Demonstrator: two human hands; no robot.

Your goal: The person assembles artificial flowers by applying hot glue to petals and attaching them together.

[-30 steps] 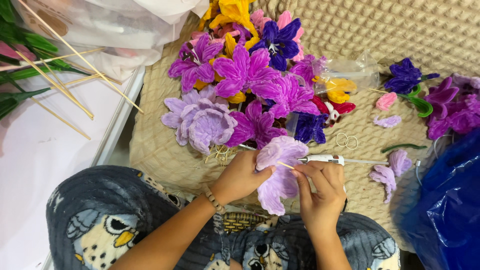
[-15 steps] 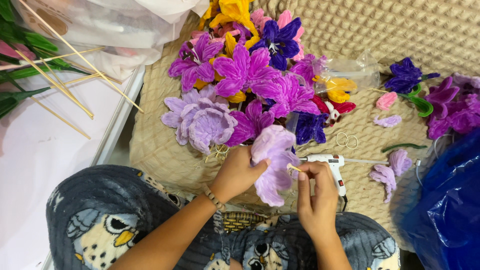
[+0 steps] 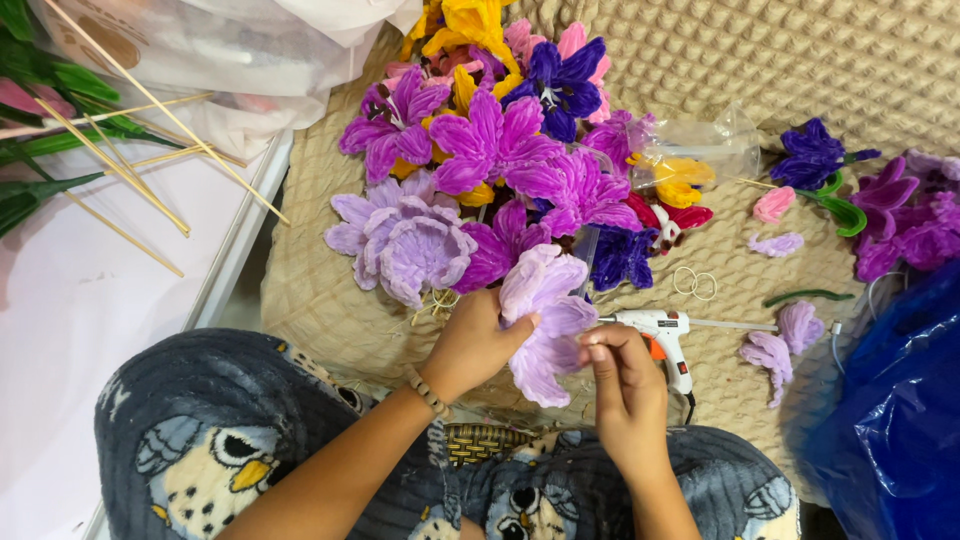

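The left hand (image 3: pixel 470 345) has its grip closed on the lilac pipe-cleaner flower (image 3: pixel 545 320); the right hand (image 3: pixel 622 385) pinches a petal edge. The glue gun (image 3: pixel 660 335) (just right of that pinch) could singe fingers or fuzz.

The lilac flower (image 3: pixel 545 320) looks fuzzy and matt like chenille wire, as do the piled blooms (image 3: pixel 500 160) at the far edge of the rough, knobbly beige cloth (image 3: pixel 800 60), while the glue gun (image 3: pixel 665 335) is smooth white plastic and the blue bag (image 3: pixel 890 420) glossy film.
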